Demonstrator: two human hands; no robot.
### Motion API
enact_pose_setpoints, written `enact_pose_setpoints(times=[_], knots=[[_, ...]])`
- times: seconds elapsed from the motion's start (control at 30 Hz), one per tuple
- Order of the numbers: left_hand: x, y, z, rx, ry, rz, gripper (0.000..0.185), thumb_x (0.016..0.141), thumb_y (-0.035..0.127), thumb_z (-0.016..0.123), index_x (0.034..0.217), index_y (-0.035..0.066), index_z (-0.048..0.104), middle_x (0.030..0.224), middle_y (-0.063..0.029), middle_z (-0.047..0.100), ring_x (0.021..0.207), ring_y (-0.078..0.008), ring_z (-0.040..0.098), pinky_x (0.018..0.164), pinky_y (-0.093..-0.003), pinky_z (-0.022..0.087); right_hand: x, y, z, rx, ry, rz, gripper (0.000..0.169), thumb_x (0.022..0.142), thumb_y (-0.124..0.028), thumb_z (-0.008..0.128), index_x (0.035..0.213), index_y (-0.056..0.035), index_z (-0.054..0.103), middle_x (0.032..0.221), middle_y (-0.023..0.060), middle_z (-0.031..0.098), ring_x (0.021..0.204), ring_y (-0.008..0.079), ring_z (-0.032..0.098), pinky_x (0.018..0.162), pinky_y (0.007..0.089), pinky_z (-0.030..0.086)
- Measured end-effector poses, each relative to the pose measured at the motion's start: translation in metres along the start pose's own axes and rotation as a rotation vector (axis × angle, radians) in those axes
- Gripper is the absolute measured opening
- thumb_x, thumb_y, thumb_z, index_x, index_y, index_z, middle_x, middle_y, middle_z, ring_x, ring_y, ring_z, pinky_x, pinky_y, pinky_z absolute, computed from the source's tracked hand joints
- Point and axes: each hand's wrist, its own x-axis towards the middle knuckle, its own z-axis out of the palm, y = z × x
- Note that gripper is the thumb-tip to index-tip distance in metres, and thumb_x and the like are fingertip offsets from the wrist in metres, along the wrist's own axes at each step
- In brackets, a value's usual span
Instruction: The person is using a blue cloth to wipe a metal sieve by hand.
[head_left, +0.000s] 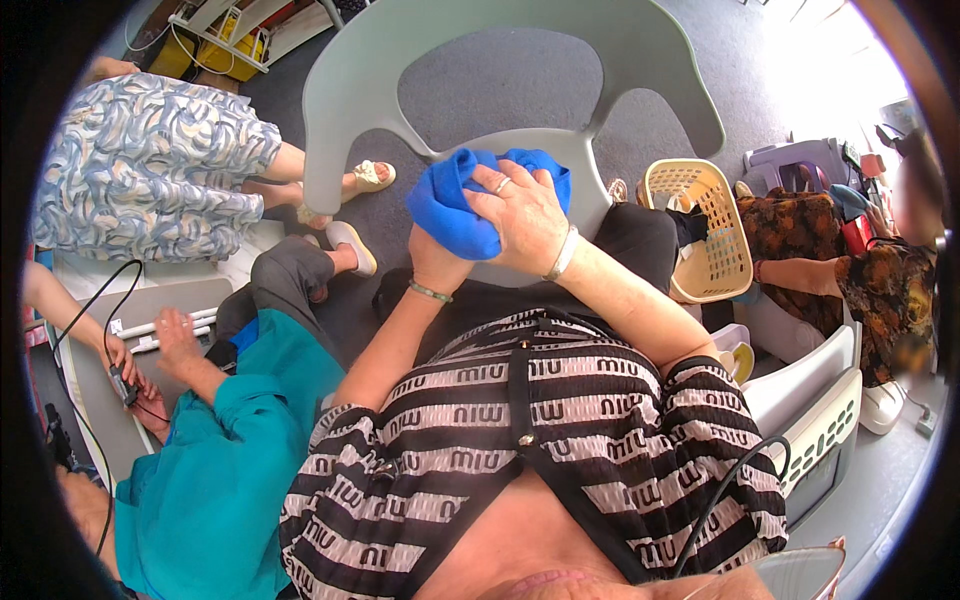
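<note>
A bundled bright blue cloth (454, 202) is held between both hands, above the seat of a grey plastic chair (517, 142). My left hand (437, 259) supports it from below on the left; a beaded bracelet circles that wrist, and the cloth hides most of the fingers. Over the cloth lies my right hand (525, 221), wearing a ring and a pale bangle, with its fingers bent and pressed into the folds.
A cream plastic basket (739, 255) with dark and light cloth items stands to the right. People sit or stand close on both sides. At left, another person's hands hold a small black device on a cable (124, 386). A white chair back (814, 442) is at lower right.
</note>
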Motion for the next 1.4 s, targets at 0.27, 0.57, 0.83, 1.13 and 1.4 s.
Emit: enact_pose_setpoints(times=[0.27,0.57,0.83,1.13,1.4], knots=[[-0.023,-0.041,-0.007,0.022,0.055,-0.147,0.050,0.053,0.011,0.072,0.096,0.002,0.048,0.086,-0.0146,0.053,0.080,-0.0320,0.054,0.071,-0.0369,0.044,-0.007,0.087,0.025,0.767,-0.036,0.442,0.052,0.062,-0.033,0.073,0.103,-0.0046,0.057,0.095,0.0121,0.062,0.087,0.0232,0.059,0.080,0.0320,0.046],[-0.041,-0.052,-0.020,0.101,0.093,-0.033,0.047,0.059,0.014,0.070,0.098,0.001,0.048,0.086,-0.0156,0.052,0.081,-0.0308,0.053,0.075,-0.0379,0.042,0.018,0.023,0.003,0.063,-0.156,-0.009,0.062,0.054,-0.038,0.073,0.105,-0.0092,0.053,0.104,0.0147,0.055,0.096,0.0318,0.053,0.081,0.0420,0.040],[-0.010,-0.019,-0.019,0.164,0.007,0.109,0.043,0.056,0.018,0.070,0.093,0.005,0.053,0.075,-0.0116,0.052,0.074,-0.0317,0.052,0.067,-0.0402,0.043,-0.004,0.051,0.010,0.478,-0.059,0.259,0.058,0.058,-0.038,0.072,0.103,-0.0051,0.057,0.099,0.0149,0.060,0.091,0.0287,0.057,0.080,0.0368,0.045],[-0.006,-0.012,-0.042,0.370,-0.124,0.080,0.043,0.054,0.023,0.070,0.091,0.005,0.054,0.078,-0.0119,0.055,0.075,-0.0305,0.053,0.072,-0.0410,0.039,-0.006,0.052,0.013,0.722,-0.200,0.486,0.062,0.062,-0.039,0.072,0.108,-0.0031,0.053,0.100,0.0183,0.058,0.094,0.0262,0.058,0.082,0.0350,0.045],[0.009,0.000,-0.038,0.445,-0.080,0.137,0.038,0.053,0.022,0.071,0.085,0.007,0.057,0.075,-0.0082,0.053,0.072,-0.0278,0.053,0.066,-0.0395,0.040,-0.015,0.046,0.037,0.682,-0.199,0.424,0.065,0.062,-0.034,0.072,0.113,-0.0022,0.047,0.105,0.0175,0.056,0.098,0.0278,0.054,0.086,0.0369,0.042]])
